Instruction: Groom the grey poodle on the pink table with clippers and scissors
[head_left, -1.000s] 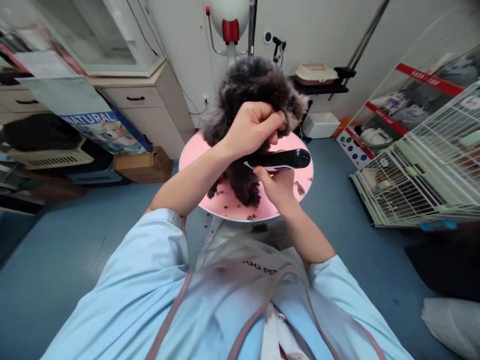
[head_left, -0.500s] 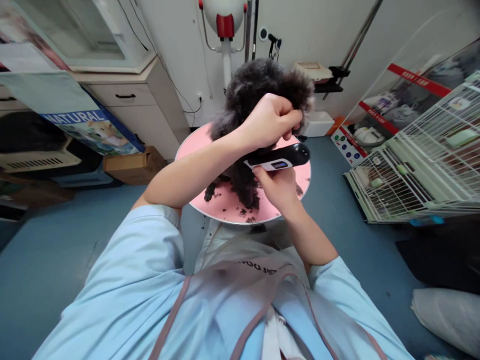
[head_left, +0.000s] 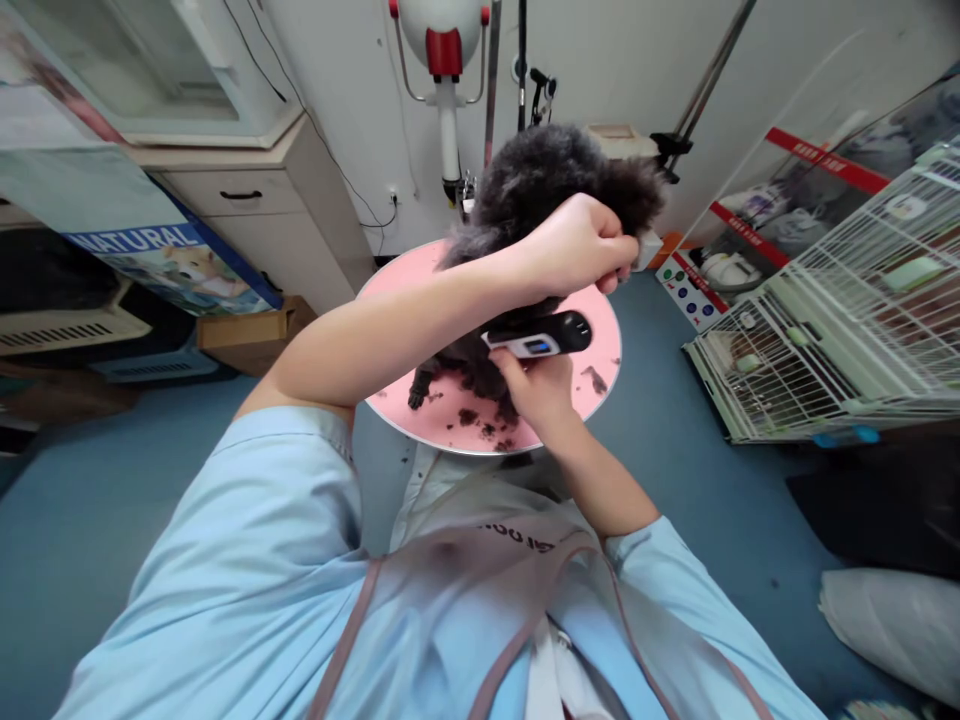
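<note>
A small dark, fluffy dog [head_left: 540, 180] stands on a round pink grooming table [head_left: 600, 345]. My left hand [head_left: 577, 245] reaches across and is closed on the fur at the side of the dog's head. Below it my right hand [head_left: 529, 385] grips a black electric clipper [head_left: 540, 335], which points left against the dog's body under my left forearm. Clumps of cut dark fur [head_left: 480, 420] lie on the pink tabletop near the dog's feet.
A white wire cage [head_left: 832, 330] stands on the blue floor at the right. A cabinet with drawers [head_left: 247, 200], a poster and a cardboard box [head_left: 240, 335] are at the left. A red-and-white dryer stand [head_left: 446, 60] rises behind the table.
My left hand has drawn the dog's head up and to the right. The clipper and my right hand have shifted slightly left and lower along the body. The view has tilted.
</note>
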